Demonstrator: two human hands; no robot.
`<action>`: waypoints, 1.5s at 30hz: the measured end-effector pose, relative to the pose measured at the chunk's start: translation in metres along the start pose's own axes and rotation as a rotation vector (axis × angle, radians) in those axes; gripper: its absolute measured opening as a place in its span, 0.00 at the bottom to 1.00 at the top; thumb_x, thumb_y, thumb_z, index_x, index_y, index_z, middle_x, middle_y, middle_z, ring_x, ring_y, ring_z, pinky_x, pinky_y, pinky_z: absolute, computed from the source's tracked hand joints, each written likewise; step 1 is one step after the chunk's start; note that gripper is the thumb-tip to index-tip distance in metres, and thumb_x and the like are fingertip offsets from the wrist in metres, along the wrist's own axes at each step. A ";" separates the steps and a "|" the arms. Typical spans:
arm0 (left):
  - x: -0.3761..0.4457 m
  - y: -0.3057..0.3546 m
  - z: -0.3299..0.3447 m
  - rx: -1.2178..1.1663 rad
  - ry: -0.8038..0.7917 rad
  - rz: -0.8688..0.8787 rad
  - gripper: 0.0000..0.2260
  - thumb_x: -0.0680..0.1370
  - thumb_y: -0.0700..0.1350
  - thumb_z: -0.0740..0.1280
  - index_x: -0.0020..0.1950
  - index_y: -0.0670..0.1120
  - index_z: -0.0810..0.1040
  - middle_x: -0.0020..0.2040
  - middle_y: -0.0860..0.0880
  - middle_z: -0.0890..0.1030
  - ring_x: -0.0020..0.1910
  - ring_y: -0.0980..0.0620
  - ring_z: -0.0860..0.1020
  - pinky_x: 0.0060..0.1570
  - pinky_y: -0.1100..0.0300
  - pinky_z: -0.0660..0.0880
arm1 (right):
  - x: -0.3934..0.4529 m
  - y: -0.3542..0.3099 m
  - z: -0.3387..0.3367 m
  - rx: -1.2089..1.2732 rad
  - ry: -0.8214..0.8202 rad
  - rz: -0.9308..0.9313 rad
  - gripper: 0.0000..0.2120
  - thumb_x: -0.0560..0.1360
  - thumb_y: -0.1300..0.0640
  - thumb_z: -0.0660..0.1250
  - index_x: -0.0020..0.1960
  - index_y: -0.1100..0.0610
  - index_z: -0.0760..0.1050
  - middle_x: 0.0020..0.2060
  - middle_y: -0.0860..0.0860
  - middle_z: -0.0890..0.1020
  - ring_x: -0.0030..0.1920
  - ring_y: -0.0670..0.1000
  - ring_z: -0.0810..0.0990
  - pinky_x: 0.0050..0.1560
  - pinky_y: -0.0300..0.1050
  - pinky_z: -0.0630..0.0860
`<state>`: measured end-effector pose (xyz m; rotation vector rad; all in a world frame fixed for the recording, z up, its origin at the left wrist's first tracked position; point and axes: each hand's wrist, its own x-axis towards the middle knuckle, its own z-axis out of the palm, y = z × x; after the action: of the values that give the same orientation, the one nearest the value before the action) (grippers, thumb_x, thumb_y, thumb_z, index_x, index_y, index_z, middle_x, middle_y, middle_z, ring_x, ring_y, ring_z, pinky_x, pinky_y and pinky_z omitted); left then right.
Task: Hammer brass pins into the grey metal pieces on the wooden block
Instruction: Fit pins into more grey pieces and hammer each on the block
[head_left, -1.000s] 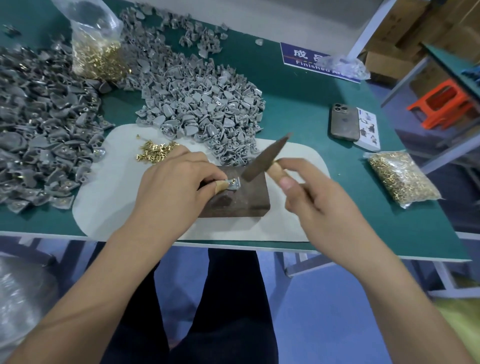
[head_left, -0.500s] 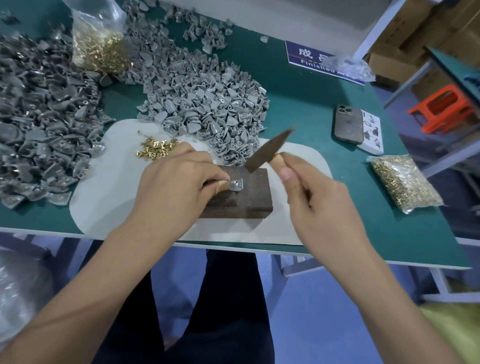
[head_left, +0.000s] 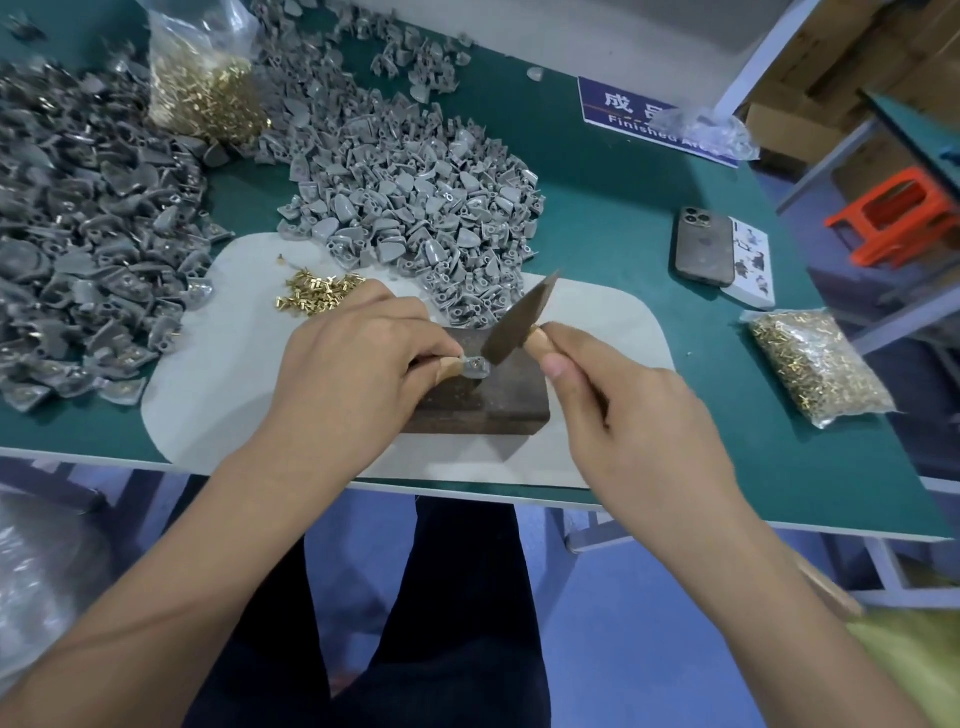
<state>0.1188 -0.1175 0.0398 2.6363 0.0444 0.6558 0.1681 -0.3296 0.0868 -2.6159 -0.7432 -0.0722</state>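
Striking step, seen from the head camera. My left hand (head_left: 358, 364) pinches one grey metal piece (head_left: 476, 367) between thumb and forefinger and holds it flat on the top of the wooden block (head_left: 483, 405), which lies on a pale mat (head_left: 218, 395) near the front edge of the table (head_left: 779, 457). My right hand (head_left: 618, 410) is clenched round the wooden handle of a small hammer (head_left: 519, 325); its flat dark head slopes down to the piece and looks to be touching it or just above it — motion blur hides which. I cannot make out the brass pin under the head, so how deep it sits is not shown. I judge the work to be mid-blow on this one piece, with much of the task left: a loose heap of grey pieces (head_left: 415, 208) lies just behind the block, a darker heap (head_left: 88, 260) is spread at the left, and a small scatter of brass pins (head_left: 317, 293) rests on the mat beside my left hand. The next move calls for a short, square tap on the pin, the pinching fingers kept clear of the head — then the piece swapped for a fresh one and a new pin set.
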 end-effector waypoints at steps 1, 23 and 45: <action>0.000 0.000 0.000 -0.007 0.001 0.002 0.05 0.74 0.55 0.71 0.45 0.56 0.86 0.38 0.59 0.78 0.45 0.50 0.74 0.35 0.60 0.63 | 0.000 0.002 -0.003 0.015 0.070 0.006 0.17 0.84 0.39 0.52 0.68 0.38 0.72 0.28 0.42 0.72 0.32 0.49 0.70 0.37 0.49 0.75; 0.000 -0.002 0.003 -0.006 0.016 -0.011 0.04 0.74 0.54 0.74 0.46 0.57 0.86 0.38 0.58 0.77 0.45 0.50 0.74 0.35 0.60 0.62 | -0.005 -0.004 0.002 0.191 0.071 0.037 0.15 0.84 0.41 0.53 0.67 0.37 0.72 0.34 0.40 0.77 0.36 0.49 0.74 0.42 0.47 0.77; -0.002 -0.002 0.005 -0.005 0.011 -0.032 0.05 0.74 0.56 0.73 0.47 0.58 0.85 0.39 0.59 0.78 0.45 0.52 0.73 0.35 0.60 0.63 | -0.011 -0.005 0.003 0.203 0.048 0.076 0.14 0.85 0.42 0.53 0.63 0.41 0.74 0.32 0.37 0.74 0.32 0.47 0.71 0.34 0.45 0.69</action>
<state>0.1200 -0.1182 0.0341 2.6220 0.0882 0.6591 0.1556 -0.3296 0.0843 -2.4370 -0.6003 -0.0352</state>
